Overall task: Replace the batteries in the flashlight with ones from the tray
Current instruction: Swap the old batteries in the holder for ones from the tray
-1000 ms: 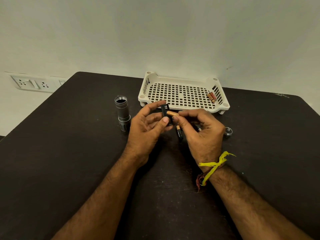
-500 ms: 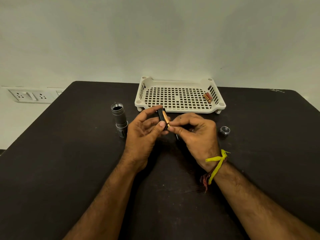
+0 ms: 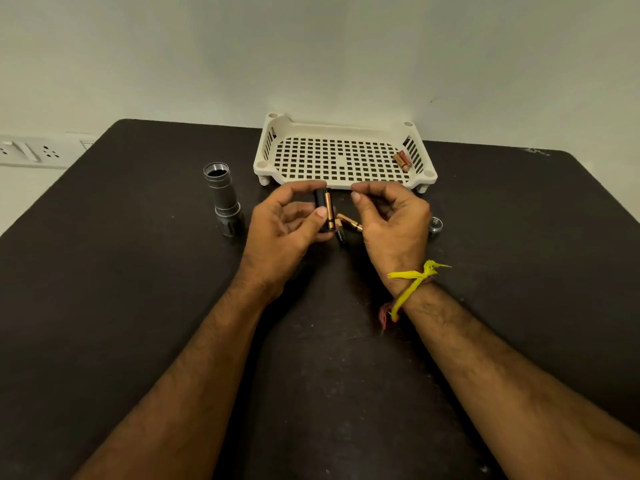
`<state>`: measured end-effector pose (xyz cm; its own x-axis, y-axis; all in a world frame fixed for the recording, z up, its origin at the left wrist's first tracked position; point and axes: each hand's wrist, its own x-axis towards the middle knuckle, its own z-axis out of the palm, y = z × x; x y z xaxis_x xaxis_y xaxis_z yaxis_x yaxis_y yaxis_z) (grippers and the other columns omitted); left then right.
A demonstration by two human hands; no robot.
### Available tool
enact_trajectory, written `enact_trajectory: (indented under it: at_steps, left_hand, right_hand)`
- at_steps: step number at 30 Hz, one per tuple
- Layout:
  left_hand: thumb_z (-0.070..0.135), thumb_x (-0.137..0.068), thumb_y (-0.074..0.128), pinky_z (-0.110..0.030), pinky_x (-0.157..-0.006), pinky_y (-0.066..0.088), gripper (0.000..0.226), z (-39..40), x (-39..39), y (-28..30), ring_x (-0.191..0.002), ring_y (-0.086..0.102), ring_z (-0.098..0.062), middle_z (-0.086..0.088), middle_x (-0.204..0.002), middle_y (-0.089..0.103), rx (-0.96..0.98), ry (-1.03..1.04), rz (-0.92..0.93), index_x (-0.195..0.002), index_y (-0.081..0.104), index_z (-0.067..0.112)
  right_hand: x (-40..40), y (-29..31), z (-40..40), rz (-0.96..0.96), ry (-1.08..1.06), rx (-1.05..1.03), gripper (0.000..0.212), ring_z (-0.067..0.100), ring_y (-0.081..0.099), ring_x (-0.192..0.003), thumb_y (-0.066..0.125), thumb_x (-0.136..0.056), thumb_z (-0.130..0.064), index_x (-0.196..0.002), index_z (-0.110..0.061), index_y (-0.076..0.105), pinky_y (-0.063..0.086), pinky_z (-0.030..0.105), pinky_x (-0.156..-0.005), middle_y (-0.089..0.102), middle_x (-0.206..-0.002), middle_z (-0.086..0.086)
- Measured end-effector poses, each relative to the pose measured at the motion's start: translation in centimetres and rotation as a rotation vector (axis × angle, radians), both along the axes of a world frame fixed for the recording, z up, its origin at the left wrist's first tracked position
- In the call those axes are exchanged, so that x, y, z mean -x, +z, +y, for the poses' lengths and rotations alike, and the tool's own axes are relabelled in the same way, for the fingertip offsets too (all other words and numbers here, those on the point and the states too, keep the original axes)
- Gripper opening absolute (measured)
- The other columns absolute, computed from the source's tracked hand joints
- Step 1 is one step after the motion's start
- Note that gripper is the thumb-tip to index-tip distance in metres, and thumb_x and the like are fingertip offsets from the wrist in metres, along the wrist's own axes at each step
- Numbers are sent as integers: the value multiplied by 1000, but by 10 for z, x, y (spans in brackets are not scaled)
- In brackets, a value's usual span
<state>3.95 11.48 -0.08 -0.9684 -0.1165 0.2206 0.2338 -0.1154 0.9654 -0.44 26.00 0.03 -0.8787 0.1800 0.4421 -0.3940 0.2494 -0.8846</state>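
My left hand (image 3: pixel 284 230) grips a black battery holder (image 3: pixel 320 202) upright between thumb and fingers; a copper-and-black battery (image 3: pixel 329 211) sits in its side slot. To its right hovers my right hand (image 3: pixel 394 220), its fingers curled and nothing pinched between thumb and forefinger. Two loose batteries (image 3: pixel 348 226) lie on the table between the hands, partly hidden by the right palm. The grey flashlight body (image 3: pixel 223 199) stands on its head at the left, its open end up. Its small tail cap (image 3: pixel 435 225) lies right of my right hand.
A white perforated tray (image 3: pixel 343 128) stands at the back of the dark table (image 3: pixel 138 306), with two reddish batteries (image 3: pixel 403 161) in its right corner. Wall sockets (image 3: pixel 27 152) sit beyond the table's left edge.
My right hand pushed the copper battery into the holder, then let go and drew slightly to the right. The left hand kept its hold on the holder. The view shifted a little.
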Motion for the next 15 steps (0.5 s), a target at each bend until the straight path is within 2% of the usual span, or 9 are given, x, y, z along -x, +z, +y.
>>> enact_trajectory:
  at_steps: [2,4,7,10,13,15]
  left_hand:
    - [3,-91,71,-34,-75,63,34,1,0,-1,-88,77,-29,-16,-98,73,33,32,28,-122,64,15]
    - [8,-85,78,-36,-74,64,37,2,0,-2,-82,76,-32,-4,-95,71,74,54,44,-119,67,18]
    - [11,-81,83,-39,-72,64,39,2,1,-2,-72,73,-31,11,-86,67,99,82,39,-115,70,23]
    - [9,-82,82,-36,-69,64,38,3,3,-3,-77,74,-37,2,-88,67,81,94,24,-115,69,22]
    - [6,-84,80,-38,-71,64,37,2,4,-5,-79,76,-34,-7,-92,67,54,105,13,-116,68,22]
    - [6,-84,79,-40,-72,65,38,2,5,-6,-79,76,-29,-9,-96,67,54,110,7,-117,68,23]
  right_hand:
    - [1,1,3,41,-104,-184,13,19,73,-87,70,-83,-3,-92,-8,77,60,36,-82,76,-91,7]
    - [3,3,5,66,-173,-316,16,21,72,-88,68,-83,-4,-96,-5,77,59,38,-84,76,-94,8]
    - [18,16,5,-11,-241,-481,23,27,70,-104,64,-87,-9,-106,-3,74,53,38,-96,75,-106,13]
    - [54,33,4,-138,-287,-782,25,34,59,-117,56,-92,-9,-112,1,67,41,38,-98,68,-118,18]
    - [89,47,-4,-252,-242,-1025,24,36,59,-118,52,-91,-5,-111,0,63,46,39,-100,65,-120,20]
    - [104,52,-10,-325,-250,-1161,23,38,62,-114,57,-90,-8,-111,-1,65,52,43,-94,67,-118,20]
